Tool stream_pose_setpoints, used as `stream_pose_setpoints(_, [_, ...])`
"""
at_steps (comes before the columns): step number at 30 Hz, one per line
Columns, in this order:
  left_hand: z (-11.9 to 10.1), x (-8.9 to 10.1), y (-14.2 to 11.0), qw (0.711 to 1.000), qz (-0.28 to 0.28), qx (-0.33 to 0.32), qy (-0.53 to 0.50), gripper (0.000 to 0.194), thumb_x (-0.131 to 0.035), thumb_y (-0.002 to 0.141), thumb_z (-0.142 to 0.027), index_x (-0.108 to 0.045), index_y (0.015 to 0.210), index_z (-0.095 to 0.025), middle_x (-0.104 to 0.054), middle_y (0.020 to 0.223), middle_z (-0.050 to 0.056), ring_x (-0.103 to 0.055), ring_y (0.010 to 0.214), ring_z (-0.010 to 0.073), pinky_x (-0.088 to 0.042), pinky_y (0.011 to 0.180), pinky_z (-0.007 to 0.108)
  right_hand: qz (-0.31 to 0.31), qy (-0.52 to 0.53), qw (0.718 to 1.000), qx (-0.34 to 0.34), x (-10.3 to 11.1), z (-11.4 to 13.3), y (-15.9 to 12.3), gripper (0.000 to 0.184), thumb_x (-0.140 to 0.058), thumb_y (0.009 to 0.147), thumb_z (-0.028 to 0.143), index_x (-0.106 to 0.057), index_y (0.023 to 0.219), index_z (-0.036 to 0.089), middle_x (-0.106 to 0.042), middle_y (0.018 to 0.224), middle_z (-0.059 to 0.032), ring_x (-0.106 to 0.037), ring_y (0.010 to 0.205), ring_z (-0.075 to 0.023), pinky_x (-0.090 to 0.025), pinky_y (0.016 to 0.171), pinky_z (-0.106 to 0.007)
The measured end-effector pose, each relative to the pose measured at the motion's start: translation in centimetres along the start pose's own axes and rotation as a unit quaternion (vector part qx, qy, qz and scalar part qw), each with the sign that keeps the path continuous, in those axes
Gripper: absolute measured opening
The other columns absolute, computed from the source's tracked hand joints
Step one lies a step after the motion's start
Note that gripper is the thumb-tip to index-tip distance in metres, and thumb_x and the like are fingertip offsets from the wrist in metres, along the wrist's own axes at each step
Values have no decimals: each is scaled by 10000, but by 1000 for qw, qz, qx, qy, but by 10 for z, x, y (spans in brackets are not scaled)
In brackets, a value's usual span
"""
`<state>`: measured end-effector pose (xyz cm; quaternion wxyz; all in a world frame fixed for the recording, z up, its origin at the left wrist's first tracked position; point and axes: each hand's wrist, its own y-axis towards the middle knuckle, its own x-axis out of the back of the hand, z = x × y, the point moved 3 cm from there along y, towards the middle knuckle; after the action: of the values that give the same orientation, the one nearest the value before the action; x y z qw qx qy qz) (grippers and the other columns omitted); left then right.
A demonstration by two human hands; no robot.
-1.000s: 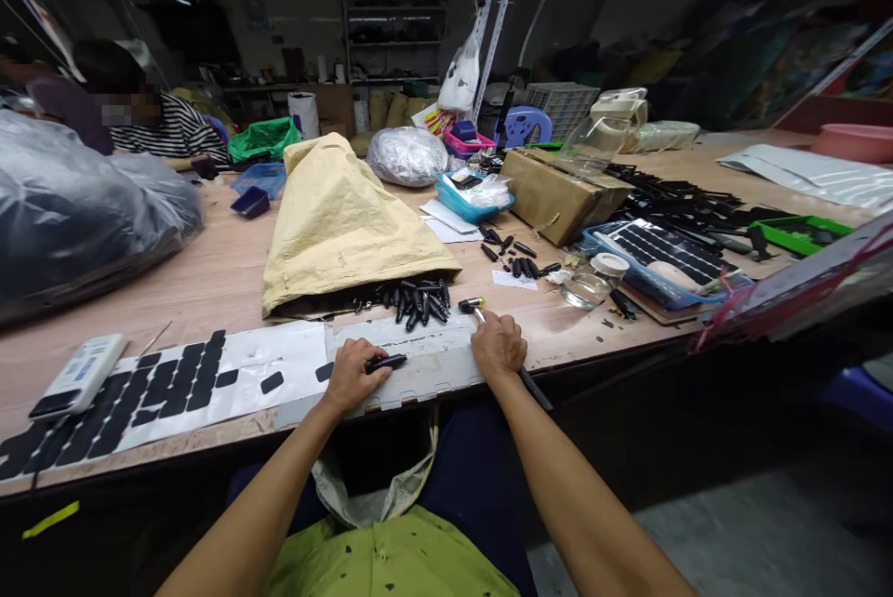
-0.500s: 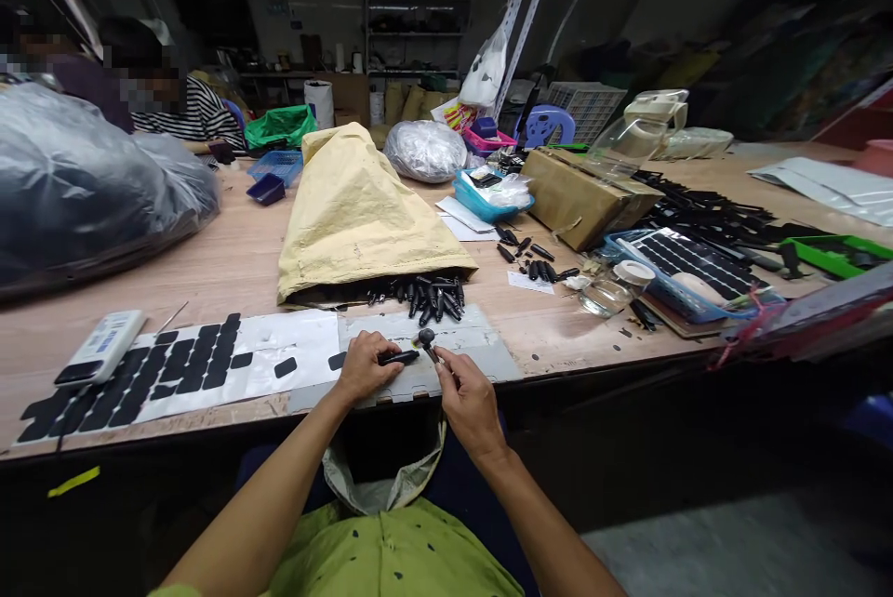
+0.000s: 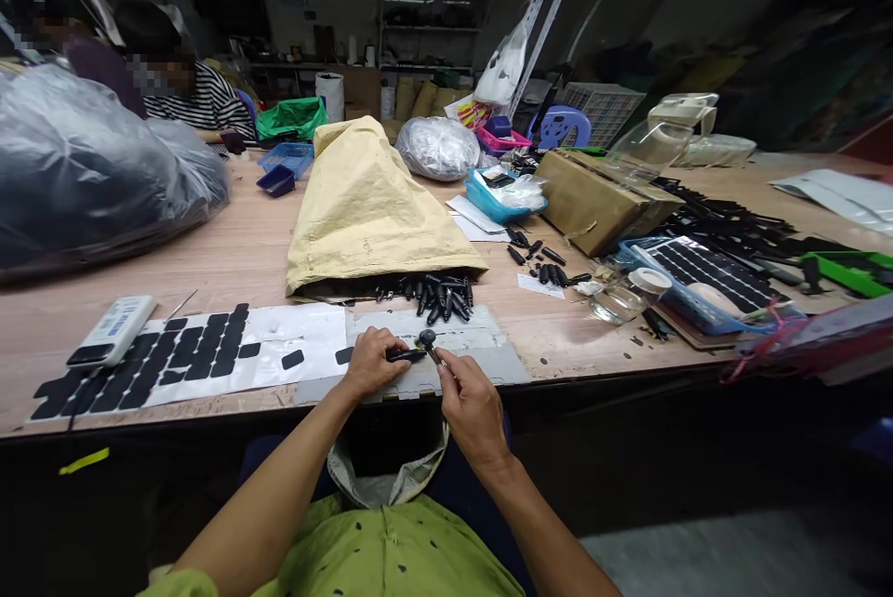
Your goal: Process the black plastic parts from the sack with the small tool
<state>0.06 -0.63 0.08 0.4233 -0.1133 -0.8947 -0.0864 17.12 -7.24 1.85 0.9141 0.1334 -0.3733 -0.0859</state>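
My left hand [image 3: 373, 364] is closed around a slim black tube-shaped piece [image 3: 405, 355], holding it low over a grey board [image 3: 492, 372] at the table's front edge. Between the fingers of my right hand [image 3: 474, 406] is the shaft of a small tool with a dark round head [image 3: 426, 338]. That head is right by the right end of the black piece; I cannot tell whether they touch. Just beyond the hands, several similar black pieces [image 3: 444, 298] lie heaped at the mouth of a yellow sack [image 3: 383, 216].
A white sheet with black stickers [image 3: 293, 359] and a white power strip [image 3: 115, 329] lie to the left. Behind them sits a large plastic bag [image 3: 104, 179]. Rightward are a cardboard box [image 3: 593, 206], a glass jar [image 3: 618, 301] and a blue basket [image 3: 704, 299]. A co-worker [image 3: 216, 99] sits at the far left.
The view has shifted slightly, so the table's things appear a little further right and higher. My right hand's tool and the black piece's end are slightly closer together. Both hands keep their hold.
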Motion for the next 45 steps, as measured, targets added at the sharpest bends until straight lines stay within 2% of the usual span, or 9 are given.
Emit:
stream_pose_setpoints(6, [1,-1,0,1000,1,-2,5,150,-699,739,-249,-723,887,-249,-662,845,8,-522,900,215,-379,839,360,32,-8,999,3,-9,5,-5,359,-392,953,289,-664,1181,233,-682,1011,-65,-637,951,-178,-490,860,-282])
stream_pose_setpoints(9, [1,-1,0,1000,-4,-1,-2,162,-697,733,-250,-723,893,-248,-668,842,5,-529,898,215,-381,837,360,10,-8,1000,-9,-3,-4,1,350,-409,942,294,-672,1163,228,-681,1035,-62,-632,945,-177,-479,846,-279])
stream_pose_setpoints(13, [-1,0,-1,1000,-13,2,-3,146,-698,727,-261,-710,867,-224,-669,852,12,-529,904,219,-385,834,364,-55,-70,994,-70,20,-31,23,324,-484,903,299,-684,1145,219,-676,1023,-56,-611,856,-173,-447,768,-275])
stream_pose_setpoints(17, [-1,-1,-1,1000,-8,1,1,153,-707,735,-328,-700,849,-227,-662,862,16,-526,905,225,-388,817,367,-108,-193,961,-163,45,-72,51,310,-513,891,249,-699,1136,215,-643,1032,-73,-572,887,-181,-391,712,-277])
stream_pose_setpoints(22, [0,-1,-1,1000,-7,-8,11,141,-712,735,-320,-709,847,-235,-658,857,17,-524,904,224,-376,821,373,-83,-270,927,-247,48,-106,74,322,-499,899,238,-703,1147,248,-607,992,-90,-555,889,-204,-371,687,-299])
stream_pose_setpoints(28, [-2,2,-2,1000,4,-8,6,133,-713,735,-311,-718,850,-243,-653,860,20,-520,923,230,-373,837,377,-110,-289,918,-249,32,-104,84,328,-490,890,229,-691,1149,215,-609,1025,-105,-550,930,-228,-381,724,-321])
stream_pose_setpoints(34, [-8,6,-6,999,30,-32,14,135,-744,703,-302,-739,829,-254,-645,893,27,-520,931,238,-377,871,402,-115,-317,917,-213,26,-103,87,309,-444,921,223,-677,1121,195,-600,1019,-107,-541,925,-226,-382,721,-325])
stream_pose_setpoints(40, [-11,-3,-43,993,56,-105,23,193,-793,643,-244,-739,822,-293,-574,1250,33,-443,1192,310,-328,1016,467,-112,-327,914,-215,25,-103,87,298,-441,929,218,-646,1144,190,-597,1054,-113,-545,964,-232,-384,737,-326])
stream_pose_setpoints(45, [-7,-16,-76,983,34,-149,103,210,-787,666,-238,-714,861,-269,-420,1465,53,-353,1304,357,-281,1063,540,-114,-332,912,-215,24,-103,86,304,-432,933,226,-641,1150,186,-595,1054,-115,-545,958,-236,-382,735,-329])
